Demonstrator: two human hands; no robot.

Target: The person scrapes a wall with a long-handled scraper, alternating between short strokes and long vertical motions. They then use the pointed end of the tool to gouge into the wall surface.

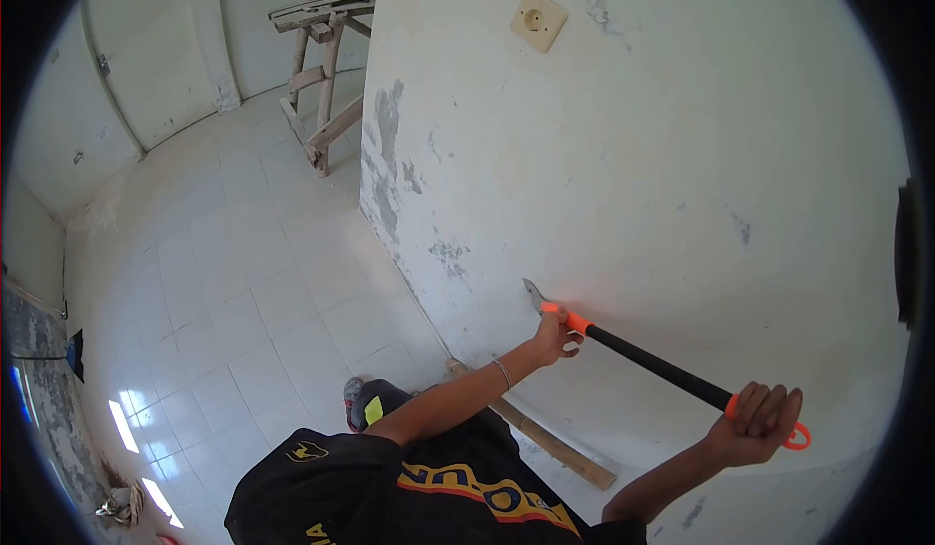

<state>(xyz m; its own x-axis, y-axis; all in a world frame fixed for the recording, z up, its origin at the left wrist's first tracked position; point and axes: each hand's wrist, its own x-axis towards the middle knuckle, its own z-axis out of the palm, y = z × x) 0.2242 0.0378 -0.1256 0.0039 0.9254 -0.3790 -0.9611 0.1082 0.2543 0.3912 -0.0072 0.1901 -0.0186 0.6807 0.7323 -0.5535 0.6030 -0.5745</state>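
Note:
A long tool (657,362) with a black shaft, orange fittings and a small grey metal blade slants across the lower part of the white wall (682,155). Near the blade end, my left hand (555,338) holds its orange collar, thumb and fingers curled around it. The blade tip overlaps the wall just beyond that hand. My right hand (765,423) is wrapped around the orange grip at the other end, where an orange loop sticks out below the fingers. A bracelet circles my left wrist.
A beige wall socket (539,21) sits high on this wall. Grey worn patches (388,160) mark its left edge. A bamboo pole (555,443) lies along the wall's foot. A wooden trestle (326,68) stands behind on the tiled floor (234,292), with a door (151,48) farther left.

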